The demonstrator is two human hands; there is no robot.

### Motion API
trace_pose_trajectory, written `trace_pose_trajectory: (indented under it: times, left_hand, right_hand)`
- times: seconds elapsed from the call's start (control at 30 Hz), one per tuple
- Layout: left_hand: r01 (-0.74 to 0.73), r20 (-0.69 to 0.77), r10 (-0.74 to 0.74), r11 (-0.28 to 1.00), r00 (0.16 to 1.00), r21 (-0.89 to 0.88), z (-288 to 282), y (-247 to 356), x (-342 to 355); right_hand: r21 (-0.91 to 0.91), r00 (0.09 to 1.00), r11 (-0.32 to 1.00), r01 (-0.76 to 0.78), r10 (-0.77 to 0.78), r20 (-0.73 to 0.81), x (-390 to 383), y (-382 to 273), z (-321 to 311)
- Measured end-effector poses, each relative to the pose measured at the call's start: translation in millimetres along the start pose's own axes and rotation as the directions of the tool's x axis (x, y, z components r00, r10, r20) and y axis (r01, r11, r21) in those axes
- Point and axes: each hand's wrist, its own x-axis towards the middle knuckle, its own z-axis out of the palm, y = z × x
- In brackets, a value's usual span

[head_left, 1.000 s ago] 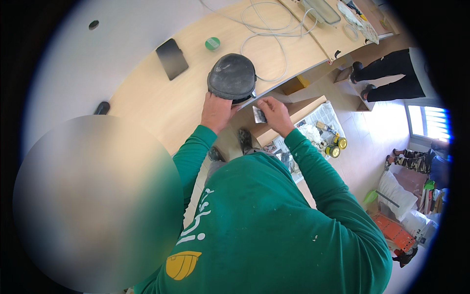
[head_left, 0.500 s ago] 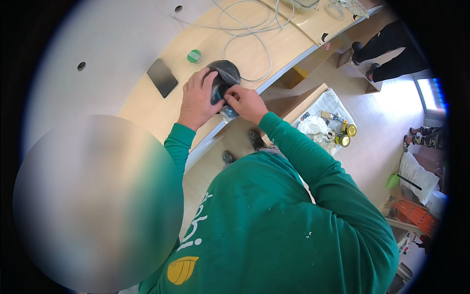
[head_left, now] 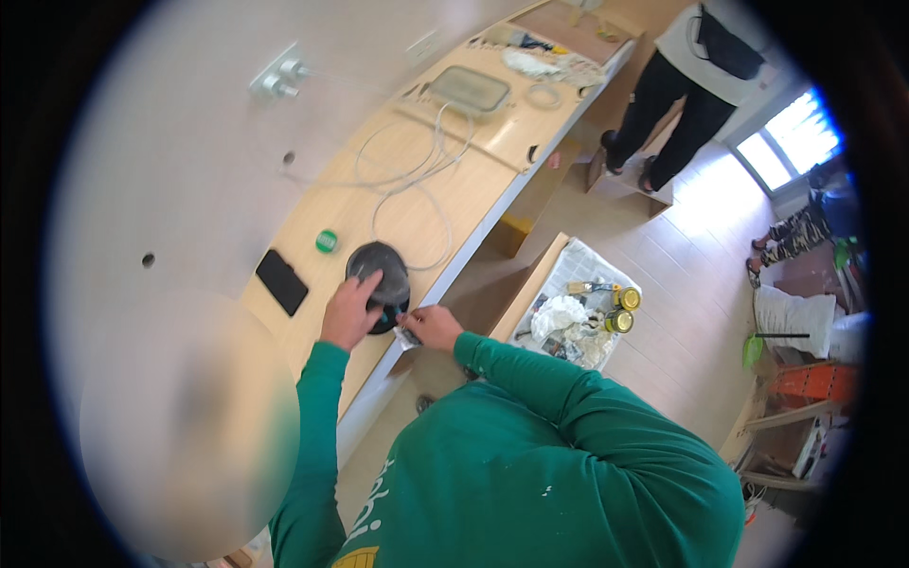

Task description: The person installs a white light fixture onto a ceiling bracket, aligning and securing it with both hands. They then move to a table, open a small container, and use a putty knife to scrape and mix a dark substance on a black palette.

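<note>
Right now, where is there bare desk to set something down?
Bare desk lies between the pale cable and front edge, and between black phone and left sleeve. Crowded: around the black case, left hand and right hand.

Partly Out of Sight

My left hand (head_left: 350,310) covered part of the black case (head_left: 381,257). At my right hand (head_left: 434,328), a small silvery packet (head_left: 406,339) was too blurred to identify. Far beyond that hand, a co-worker (head_left: 686,85) was cut off above.

Head-worn fisheye, left of a pair. Looks down over green shirt (head_left: 530,464); left hand (head_left: 348,314), right hand (head_left: 434,328), desk (head_left: 414,227) near; floor (head_left: 696,246) farther off.
</note>
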Motion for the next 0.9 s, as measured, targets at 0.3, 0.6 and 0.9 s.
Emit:
trace_pose_trajectory:
  times: [0.3, 0.6, 0.9]
  left_hand:
    - [-0.008, -0.083, 0.018, 0.993, 0.996, 0.116, 4, 29, -20]
    - [0.253, 0.06, -0.299, 0.663, 0.952, -0.704, -3, -20, -31]
    - [0.138, 0.31, -0.298, -0.483, 0.903, -0.865, 38, -49, -81]
  right_hand:
    - [-0.031, 0.974, 0.979, 0.199, -0.201, -0.106, 9, 1, -14]
    - [0.602, 0.92, 0.707, 0.371, -0.37, -0.133, -11, -85, -31]
    - [0.294, 0.946, 0.907, 0.3, -0.243, -0.216, 13, -137, 30]
